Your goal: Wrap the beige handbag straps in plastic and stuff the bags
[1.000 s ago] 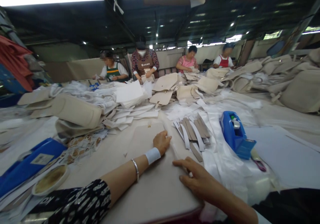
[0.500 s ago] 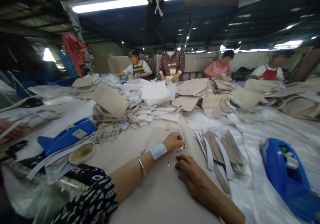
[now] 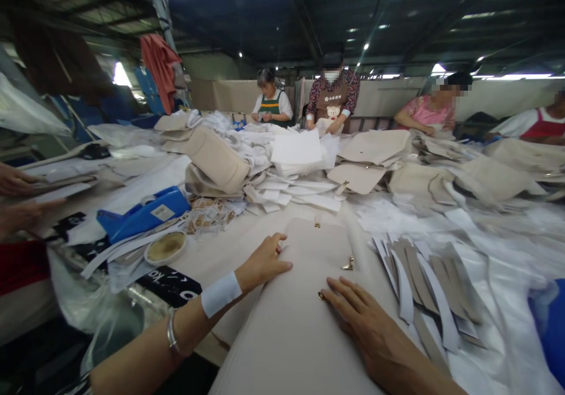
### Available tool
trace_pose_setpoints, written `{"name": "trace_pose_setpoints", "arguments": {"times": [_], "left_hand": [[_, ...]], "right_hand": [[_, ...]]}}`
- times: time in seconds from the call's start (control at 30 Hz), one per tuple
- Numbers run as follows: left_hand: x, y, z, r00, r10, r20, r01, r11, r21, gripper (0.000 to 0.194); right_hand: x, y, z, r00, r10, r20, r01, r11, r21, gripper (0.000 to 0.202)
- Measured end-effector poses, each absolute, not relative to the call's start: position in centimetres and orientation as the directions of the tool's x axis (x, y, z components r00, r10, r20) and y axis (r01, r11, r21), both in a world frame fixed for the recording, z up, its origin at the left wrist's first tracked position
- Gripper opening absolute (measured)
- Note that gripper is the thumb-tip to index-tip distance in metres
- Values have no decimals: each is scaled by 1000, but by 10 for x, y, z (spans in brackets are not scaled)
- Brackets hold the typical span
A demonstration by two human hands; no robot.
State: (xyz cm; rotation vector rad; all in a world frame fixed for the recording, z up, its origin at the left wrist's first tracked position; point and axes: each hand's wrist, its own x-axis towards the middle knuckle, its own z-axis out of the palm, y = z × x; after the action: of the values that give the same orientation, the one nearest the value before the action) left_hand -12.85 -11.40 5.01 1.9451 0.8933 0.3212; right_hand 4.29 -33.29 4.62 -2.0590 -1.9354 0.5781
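A pale beige flat bag panel (image 3: pixel 300 336) lies in front of me, with a smaller beige flap piece (image 3: pixel 318 245) at its far end. My left hand (image 3: pixel 262 259) is at the left edge of the flap piece, thumb and fingers apart, holding nothing. My right hand (image 3: pixel 359 306) rests flat on the panel with fingers stretched out. Its fingertips are beside a round metal snap (image 3: pixel 321 295). A gold-coloured metal fitting (image 3: pixel 348 264) sits at the flap's right corner, just beyond the right fingers. Another small metal clasp (image 3: pixel 317 225) is at the far edge.
Beige and white strips (image 3: pixel 424 289) lie to the right, near a blue object (image 3: pixel 549 330). On the left are a blue tape dispenser (image 3: pixel 143 212) and a round dish (image 3: pixel 165 248). Beige bags (image 3: pixel 216 156) are heaped behind. Several co-workers stand beyond; another person's hands (image 3: pixel 20 189) show at far left.
My left hand has drawn back leftward from the metal fitting, and its fingers have opened. My right hand has flattened out beside the snap. The view has turned left and downward.
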Motion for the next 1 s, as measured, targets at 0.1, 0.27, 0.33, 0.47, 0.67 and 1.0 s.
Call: {"name": "trace_pose_setpoints", "arguments": {"times": [0.1,0.27,0.33,0.47,0.67,1.0], "left_hand": [[-127,-114,38,696,705,-137,417,-241,876,72],[-130,-120,20,673,730,-118,361,-185,914,69],[-131,-123,15,664,739,-112,351,-176,920,64],[-131,-123,8,663,741,-110,368,-195,909,53],[-128,-127,32,700,714,-29,475,-436,764,43],[-129,-169,54,997,62,-46,76,-890,450,67]], "right_hand": [[44,-331,48,9,983,-183,897,-89,-434,77],[41,-323,44,10,988,-152,917,-70,-393,57],[41,-321,41,-17,992,-129,940,-28,-339,59],[44,-321,36,-74,996,-58,976,60,-212,63],[49,-322,29,-166,984,69,982,171,-80,67],[42,-320,28,-149,977,150,982,164,-93,74]]}}
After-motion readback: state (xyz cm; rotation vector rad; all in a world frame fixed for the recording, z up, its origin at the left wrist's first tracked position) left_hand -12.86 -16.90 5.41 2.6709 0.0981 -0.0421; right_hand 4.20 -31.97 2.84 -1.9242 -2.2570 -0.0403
